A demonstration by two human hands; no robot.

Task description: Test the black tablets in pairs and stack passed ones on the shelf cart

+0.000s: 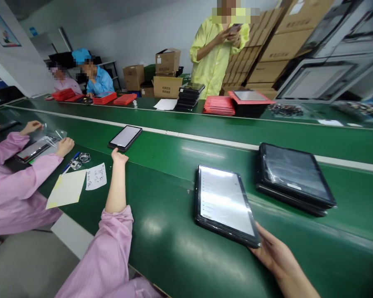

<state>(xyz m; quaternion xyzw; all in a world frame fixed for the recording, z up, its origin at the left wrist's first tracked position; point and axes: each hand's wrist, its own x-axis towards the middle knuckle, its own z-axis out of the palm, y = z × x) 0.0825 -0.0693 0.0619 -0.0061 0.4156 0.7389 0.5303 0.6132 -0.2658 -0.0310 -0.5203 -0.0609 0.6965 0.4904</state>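
My left hand [119,156] reaches out, its thumb apart at the near edge of a tablet [125,137] with a lit white screen. That tablet looks to lie on the green surface; the hand's other fingers are mostly hidden. At the right, my right hand [272,250] grips the lower right corner of another tablet [225,200], thumb along its side and fingers out of sight underneath. This one is thick and dark-edged, perhaps more than one unit, and its lit screen shows a list. Beyond it sits a stack of dark tablets [294,176], the top one film-covered.
A green workbench [161,236] runs across the view. At the left, a co-worker's hands [65,147] handle a tablet in clear film, near paper sheets [66,188] and a pen. Red trays [219,105], dark stacks [189,97] and cartons [168,86] stand farther back, with several people.
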